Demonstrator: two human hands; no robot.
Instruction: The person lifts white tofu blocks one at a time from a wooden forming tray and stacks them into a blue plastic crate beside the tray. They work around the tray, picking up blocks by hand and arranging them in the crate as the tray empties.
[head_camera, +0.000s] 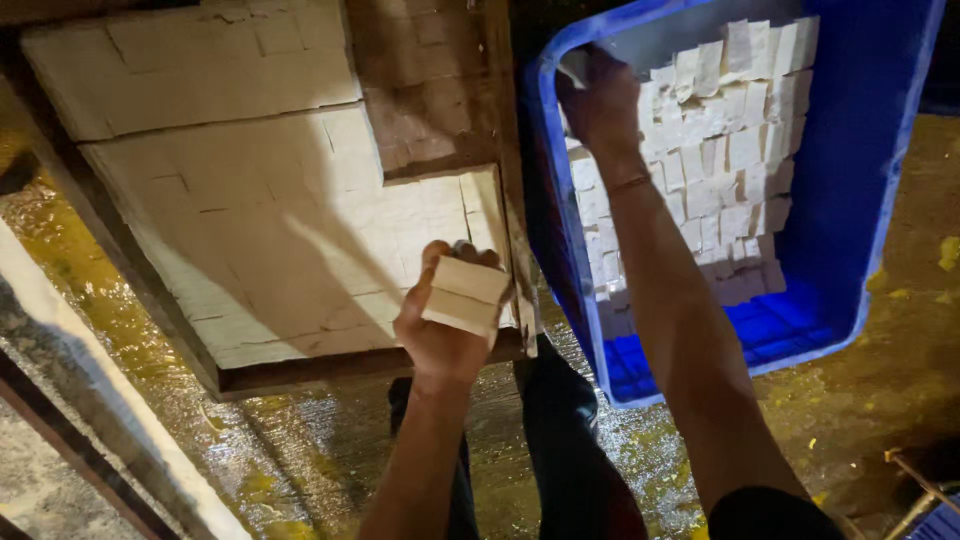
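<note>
My left hand holds two stacked pale rectangular blocks just over the near right corner of a wooden tray. The tray carries a big pale slab scored into many small blocks. My right hand reaches into a blue plastic crate, fingers closed at the top left of the stacked white blocks inside; what it grips is hidden. The crate's near end shows bare blue bottom.
The floor is wet and shiny with yellowish patches. A pale ledge runs diagonally at the lower left. My dark trouser legs stand below the tray. A blue object and a metal rod sit in the lower right corner.
</note>
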